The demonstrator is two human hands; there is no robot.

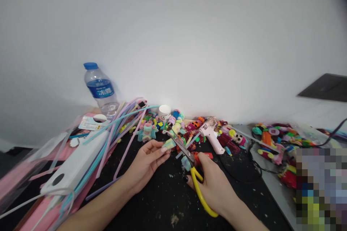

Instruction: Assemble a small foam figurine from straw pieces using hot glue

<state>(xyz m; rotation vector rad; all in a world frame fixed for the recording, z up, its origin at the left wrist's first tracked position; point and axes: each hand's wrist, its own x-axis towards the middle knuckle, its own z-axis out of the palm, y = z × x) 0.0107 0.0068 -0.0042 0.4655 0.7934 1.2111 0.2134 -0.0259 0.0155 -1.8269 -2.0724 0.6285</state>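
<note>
My left hand (151, 158) is closed in a pinch on a small pale yellow-green pipe-cleaner piece (170, 144). My right hand (210, 177) grips yellow-handled scissors (199, 191), whose metal blades point up and left toward that piece. The blades look slightly parted near it; whether they touch it I cannot tell. Just beyond the scissors a pink glue gun (213, 137) lies with its handle toward me. Behind my left hand sits a pastel fuzzy figure (148, 131). My fingers partly hide the held piece.
Colourful pipe-cleaner figures crowd the wall side, around a paper cup (164, 112). At left are long pastel pipe cleaners (108, 144), a white power strip (78, 162) and a water bottle (100, 90). Black cable (253, 158) crosses the right side of the black tabletop (173, 195).
</note>
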